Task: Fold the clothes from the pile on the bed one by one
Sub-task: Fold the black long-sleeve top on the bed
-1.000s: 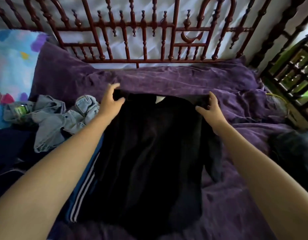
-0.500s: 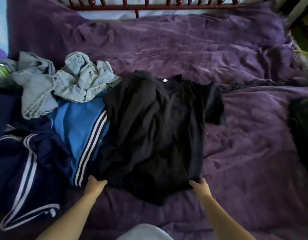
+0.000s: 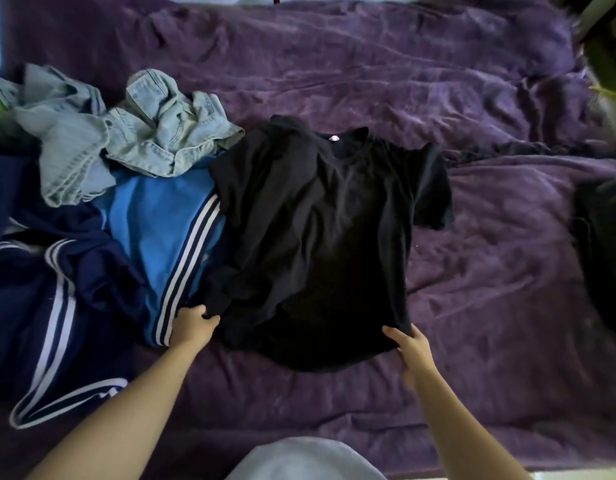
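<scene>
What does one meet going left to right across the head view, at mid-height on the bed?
navy striped garment → blue striped garment → black T-shirt → purple blanket → dark bundle at the right edge.

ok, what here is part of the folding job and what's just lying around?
Job: black T-shirt, hem in left hand and right hand; denim garment; blue striped garment; navy striped garment.
Lying about: purple bedspread; dark bundle, right edge.

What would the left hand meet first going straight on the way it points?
The black shirt: the left hand pinches its hem corner and points up-right, so it would likely push into the shirt's bunched side, not the blue garment beside it.
</scene>
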`<state>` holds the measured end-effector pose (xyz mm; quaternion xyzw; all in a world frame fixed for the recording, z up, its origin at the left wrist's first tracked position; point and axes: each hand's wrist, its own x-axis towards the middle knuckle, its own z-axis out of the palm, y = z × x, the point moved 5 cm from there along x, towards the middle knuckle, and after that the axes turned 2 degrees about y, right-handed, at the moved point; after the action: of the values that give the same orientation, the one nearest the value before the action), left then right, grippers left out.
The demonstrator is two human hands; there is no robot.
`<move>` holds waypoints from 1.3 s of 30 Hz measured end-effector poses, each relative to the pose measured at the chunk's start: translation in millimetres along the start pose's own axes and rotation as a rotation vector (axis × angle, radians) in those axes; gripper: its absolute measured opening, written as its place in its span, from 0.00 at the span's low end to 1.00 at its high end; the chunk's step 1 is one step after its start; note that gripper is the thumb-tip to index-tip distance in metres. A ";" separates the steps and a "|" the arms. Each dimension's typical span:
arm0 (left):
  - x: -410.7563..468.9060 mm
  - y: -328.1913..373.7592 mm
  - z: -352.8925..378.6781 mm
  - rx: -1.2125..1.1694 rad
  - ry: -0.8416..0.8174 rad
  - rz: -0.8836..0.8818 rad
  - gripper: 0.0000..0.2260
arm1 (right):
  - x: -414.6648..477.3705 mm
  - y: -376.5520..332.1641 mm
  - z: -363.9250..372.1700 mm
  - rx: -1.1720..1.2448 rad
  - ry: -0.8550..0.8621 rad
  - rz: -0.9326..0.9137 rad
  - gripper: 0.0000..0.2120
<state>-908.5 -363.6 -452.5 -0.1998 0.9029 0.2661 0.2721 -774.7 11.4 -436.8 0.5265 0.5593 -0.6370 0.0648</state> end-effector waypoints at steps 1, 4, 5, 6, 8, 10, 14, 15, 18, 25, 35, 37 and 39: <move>-1.4 2.3 1.7 -0.036 -0.008 0.031 0.09 | -1.7 -1.0 -2.7 0.044 0.007 0.008 0.07; -10.8 5.0 -1.6 -0.352 -0.007 -0.036 0.11 | -7.3 -6.1 -10.3 0.056 0.021 -0.038 0.05; -13.4 4.3 -4.3 -0.508 0.000 -0.101 0.10 | -10.3 -8.6 -13.0 0.027 0.025 -0.065 0.04; -15.8 3.7 -6.1 -0.689 -0.007 -0.170 0.09 | -12.8 -10.7 -16.4 -0.006 0.027 -0.082 0.04; -23.2 2.9 -10.3 -1.063 -0.040 -0.292 0.08 | -16.3 -13.0 -26.5 -0.037 0.012 -0.068 0.07; -32.5 -2.6 -14.8 -1.262 -0.065 -0.364 0.11 | -20.9 -15.2 -41.5 -0.006 -0.040 -0.029 0.06; -63.9 -29.9 4.1 -1.240 -0.143 -0.506 0.13 | -25.4 -3.5 -87.9 0.013 -0.145 0.115 0.06; -71.2 -40.0 12.6 -1.154 -0.142 -0.534 0.14 | -27.0 6.7 -100.1 -0.031 -0.154 0.181 0.08; -86.8 -58.7 30.9 -0.747 -0.152 -0.423 0.18 | -33.1 42.4 -128.0 -0.298 -0.072 0.320 0.10; -100.3 -61.2 36.0 -0.609 -0.142 -0.351 0.15 | -46.1 69.1 -135.7 0.056 0.260 0.164 0.04; -111.4 -104.8 12.5 -1.030 -0.351 -0.416 0.09 | -73.7 66.2 -179.8 0.335 0.504 0.011 0.11; -112.6 -116.5 9.8 -0.873 -0.370 -0.404 0.10 | -80.2 68.2 -188.6 0.184 0.587 -0.024 0.08; -110.6 -127.0 9.3 -0.625 -0.345 -0.359 0.13 | -82.7 73.7 -187.9 -0.108 0.618 -0.036 0.04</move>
<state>-755.3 -433.1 -440.3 -0.3799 0.6703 0.5059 0.3879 -576.6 89.3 -388.9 0.6810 0.5948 -0.4173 -0.0914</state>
